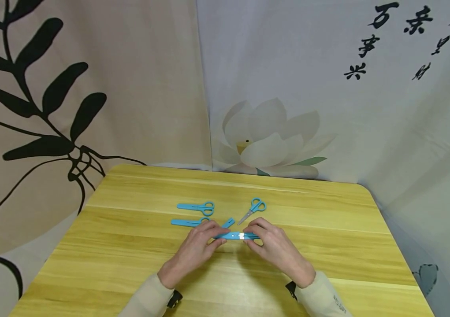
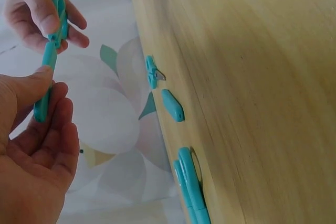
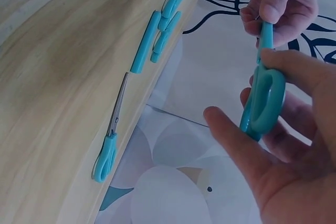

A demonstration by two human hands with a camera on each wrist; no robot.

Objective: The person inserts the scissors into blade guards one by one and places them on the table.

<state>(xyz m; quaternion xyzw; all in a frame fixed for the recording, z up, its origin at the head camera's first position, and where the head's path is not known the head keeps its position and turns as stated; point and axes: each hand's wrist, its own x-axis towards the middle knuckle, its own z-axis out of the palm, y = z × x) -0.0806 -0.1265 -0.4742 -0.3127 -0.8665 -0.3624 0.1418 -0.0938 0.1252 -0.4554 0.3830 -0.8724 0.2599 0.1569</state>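
Note:
Between both hands lies a pair of blue scissors, its blades inside a blue blade cover (image 2: 47, 59). My left hand (image 1: 202, 240) pinches the cover between thumb and fingers. My right hand (image 1: 274, 244) holds the scissors by their handles (image 3: 269, 100), with one finger standing apart from them. Just beyond the hands, uncovered scissors (image 1: 251, 210) lie with bare metal blades pointing toward me. A loose blue blade cover (image 1: 228, 223) rests near the left fingers. To the left are two covered pairs, the farther scissors (image 1: 195, 207) and the nearer scissors (image 1: 187, 223), whose handles are partly behind my left hand.
The wooden table (image 1: 328, 220) extends on all sides of the hands. Behind its far edge hangs a pale curtain (image 1: 161, 88) printed with dark leaves, a white flower and black characters.

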